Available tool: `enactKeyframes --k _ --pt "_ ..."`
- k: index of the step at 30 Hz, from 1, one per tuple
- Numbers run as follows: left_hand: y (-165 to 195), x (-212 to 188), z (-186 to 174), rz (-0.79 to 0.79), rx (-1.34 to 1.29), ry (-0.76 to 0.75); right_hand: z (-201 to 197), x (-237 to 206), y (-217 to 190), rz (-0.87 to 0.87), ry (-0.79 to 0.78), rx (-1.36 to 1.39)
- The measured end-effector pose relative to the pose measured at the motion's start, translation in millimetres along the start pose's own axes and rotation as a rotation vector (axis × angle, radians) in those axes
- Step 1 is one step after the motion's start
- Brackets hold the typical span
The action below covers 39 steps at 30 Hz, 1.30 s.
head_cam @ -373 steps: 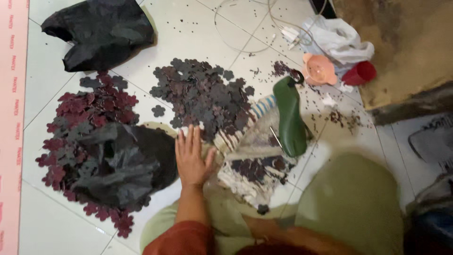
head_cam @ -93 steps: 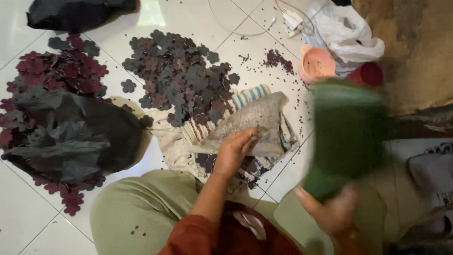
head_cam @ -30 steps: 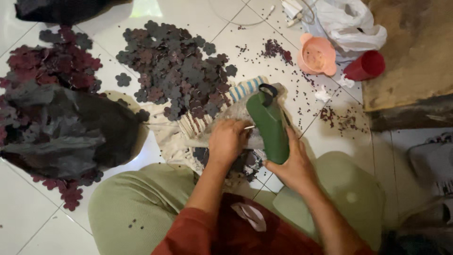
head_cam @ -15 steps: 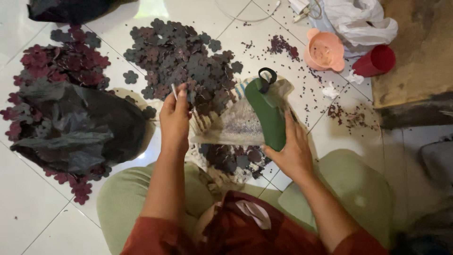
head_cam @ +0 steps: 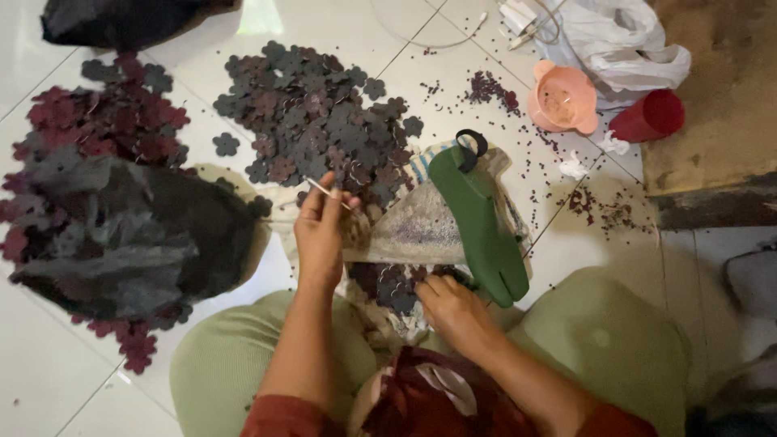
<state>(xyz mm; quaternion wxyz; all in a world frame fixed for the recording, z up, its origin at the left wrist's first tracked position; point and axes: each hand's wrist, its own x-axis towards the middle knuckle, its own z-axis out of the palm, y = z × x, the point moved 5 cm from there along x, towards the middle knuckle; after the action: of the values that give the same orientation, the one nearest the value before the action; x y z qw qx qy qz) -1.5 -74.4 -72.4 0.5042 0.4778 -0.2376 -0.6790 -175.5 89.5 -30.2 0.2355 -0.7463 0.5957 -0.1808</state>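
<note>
— What lies at the left?
— A crumpled black plastic bag (head_cam: 121, 235) over maroon flower-shaped cutouts (head_cam: 105, 129); a darker heap of cutouts (head_cam: 316, 113) beside it.
— And the hands?
— The left hand (head_cam: 320, 235) pinches a thin pale stick (head_cam: 328, 193) above a translucent woven sack (head_cam: 421, 231). The right hand (head_cam: 453, 311) curls loosely onto small cutouts (head_cam: 396, 285) just beside the smooth green oblong tool (head_cam: 477, 226).
— Further right?
— A pink plastic strainer (head_cam: 562, 97), a red cup (head_cam: 647, 117).

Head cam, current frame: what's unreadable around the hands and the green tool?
- Thin stick in the left hand: too small to identify.
- Right hand: fingertips are among the dark flower cutouts, so any grip is hidden.
- Green tool: its underside is against the cloth.
- Black bag: contents are covered by its own folds.
- Pink bowl: contents are too small.
</note>
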Motion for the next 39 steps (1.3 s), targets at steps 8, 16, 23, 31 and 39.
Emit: enactKeyframes --k 8,16,23,31,39 --pt "-26.2 0.9 31.5 -0.070 0.102 -0.305 -57.9 23.4 -0.3 0.033 0.219 -0.034" --pt "-25.1 -14.6 47.0 0.004 0.400 -0.419 -69.2 58.2 -2.9 0.242 0.296 -0.037" --pt "-33.6 -32.0 63.7 -0.070 0.617 -0.465 -100.5 27.9 23.9 0.299 0.556 -0.084" --pt "-31.5 -36.0 74.8 0.021 0.682 -0.513 -74.0 26.5 70.3 0.404 0.384 -0.036" --pt "-33.3 -33.6 78.2 0.063 0.672 -0.535 -65.2 22.2 75.1 0.463 0.342 -0.083"
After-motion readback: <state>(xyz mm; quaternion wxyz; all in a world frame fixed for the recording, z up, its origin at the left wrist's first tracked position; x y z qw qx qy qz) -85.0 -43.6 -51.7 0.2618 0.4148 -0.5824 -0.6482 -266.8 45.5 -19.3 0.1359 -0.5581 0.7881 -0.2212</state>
